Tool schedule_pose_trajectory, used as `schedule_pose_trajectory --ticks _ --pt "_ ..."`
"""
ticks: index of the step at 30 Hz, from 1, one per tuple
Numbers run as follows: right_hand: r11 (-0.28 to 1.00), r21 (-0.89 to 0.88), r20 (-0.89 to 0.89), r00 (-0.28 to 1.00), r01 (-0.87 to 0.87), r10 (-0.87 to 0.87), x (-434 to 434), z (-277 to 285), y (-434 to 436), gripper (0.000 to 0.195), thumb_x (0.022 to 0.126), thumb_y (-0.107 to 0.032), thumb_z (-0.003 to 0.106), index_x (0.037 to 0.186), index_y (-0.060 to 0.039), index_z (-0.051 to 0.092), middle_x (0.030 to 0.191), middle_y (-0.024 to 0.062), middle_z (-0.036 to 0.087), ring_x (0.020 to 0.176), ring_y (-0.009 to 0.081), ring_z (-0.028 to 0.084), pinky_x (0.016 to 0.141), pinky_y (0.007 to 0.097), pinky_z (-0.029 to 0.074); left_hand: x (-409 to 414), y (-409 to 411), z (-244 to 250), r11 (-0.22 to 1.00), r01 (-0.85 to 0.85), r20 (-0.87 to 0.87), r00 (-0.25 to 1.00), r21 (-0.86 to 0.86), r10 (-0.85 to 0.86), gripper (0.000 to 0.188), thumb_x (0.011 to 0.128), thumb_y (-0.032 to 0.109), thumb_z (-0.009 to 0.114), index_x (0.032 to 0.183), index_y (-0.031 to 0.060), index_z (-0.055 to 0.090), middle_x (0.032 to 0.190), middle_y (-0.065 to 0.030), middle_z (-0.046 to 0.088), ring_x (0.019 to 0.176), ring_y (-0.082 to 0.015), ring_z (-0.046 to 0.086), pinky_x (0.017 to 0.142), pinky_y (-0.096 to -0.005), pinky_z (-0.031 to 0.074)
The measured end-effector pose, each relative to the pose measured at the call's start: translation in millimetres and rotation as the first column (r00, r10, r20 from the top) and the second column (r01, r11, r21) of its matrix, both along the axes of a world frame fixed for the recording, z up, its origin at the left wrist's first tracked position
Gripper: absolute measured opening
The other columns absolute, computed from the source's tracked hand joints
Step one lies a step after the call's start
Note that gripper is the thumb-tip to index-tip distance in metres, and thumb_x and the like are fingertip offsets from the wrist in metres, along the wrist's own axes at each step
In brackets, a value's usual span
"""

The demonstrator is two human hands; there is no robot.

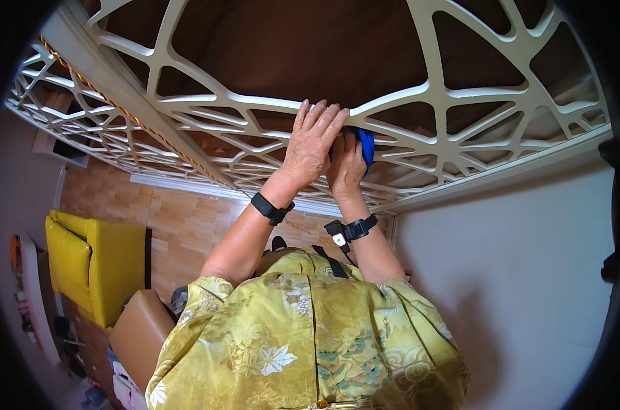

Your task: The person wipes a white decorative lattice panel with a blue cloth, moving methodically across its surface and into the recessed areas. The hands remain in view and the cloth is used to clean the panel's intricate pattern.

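Note:
In front of me rises a white openwork lattice screen (438,100) with irregular, branching bars. My left hand (310,141) lies over one of its curved bars, fingers close together and reaching past the edge; its thumb is hidden. Just to the right and slightly lower, my right hand (346,166) grips a bright blue cloth (365,146) against the lattice. Most of the cloth is hidden by the fingers and the bars. Both wrists wear black straps, and the right one (358,229) carries a small device with a cable.
A white post (110,87) divides the lattice on the left, with a red-and-yellow twisted cord (135,120) running down along it. A yellow armchair (100,266) and a tan leather seat (140,333) stand on the wood-look floor (181,220). A pale wall (520,246) borders my right side.

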State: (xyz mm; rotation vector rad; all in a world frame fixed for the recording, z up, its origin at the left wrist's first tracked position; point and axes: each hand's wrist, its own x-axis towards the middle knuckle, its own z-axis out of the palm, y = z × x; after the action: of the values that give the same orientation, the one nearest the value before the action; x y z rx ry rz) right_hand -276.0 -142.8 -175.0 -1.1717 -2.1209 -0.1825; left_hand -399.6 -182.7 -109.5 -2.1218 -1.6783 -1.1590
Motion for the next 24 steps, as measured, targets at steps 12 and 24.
schedule_pose_trajectory --ticks 12,24 --pt "0.985 0.159 0.059 0.997 -0.065 0.056 83.1 20.3 16.5 0.051 0.085 0.0 0.071 0.136 -0.0046 0.068 0.131 0.0097 0.066 0.104 0.0306 0.064 0.087 0.0414 0.056 15.1 0.2 -4.1 0.991 -0.135 0.002 0.991 0.009 0.135 0.091 0.068 -0.018 0.055 0.154 0.0133 0.052 0.151 -0.012 0.057 0.148 -0.0366 0.046 0.131 -0.0568 0.022" --pt "0.945 0.032 -0.223 0.919 -0.326 0.324 25.4 -8.4 10.1 0.041 0.088 0.002 0.069 0.129 0.0024 0.066 0.134 0.0201 0.065 0.113 0.04 0.068 0.096 0.0452 0.06 23.9 0.0 -9.5 0.975 -0.22 -0.038 0.975 -0.02 0.22 0.084 0.077 -0.011 0.064 0.155 0.0173 0.05 0.155 -0.0087 0.054 0.153 -0.0359 0.039 0.132 -0.0563 0.02"
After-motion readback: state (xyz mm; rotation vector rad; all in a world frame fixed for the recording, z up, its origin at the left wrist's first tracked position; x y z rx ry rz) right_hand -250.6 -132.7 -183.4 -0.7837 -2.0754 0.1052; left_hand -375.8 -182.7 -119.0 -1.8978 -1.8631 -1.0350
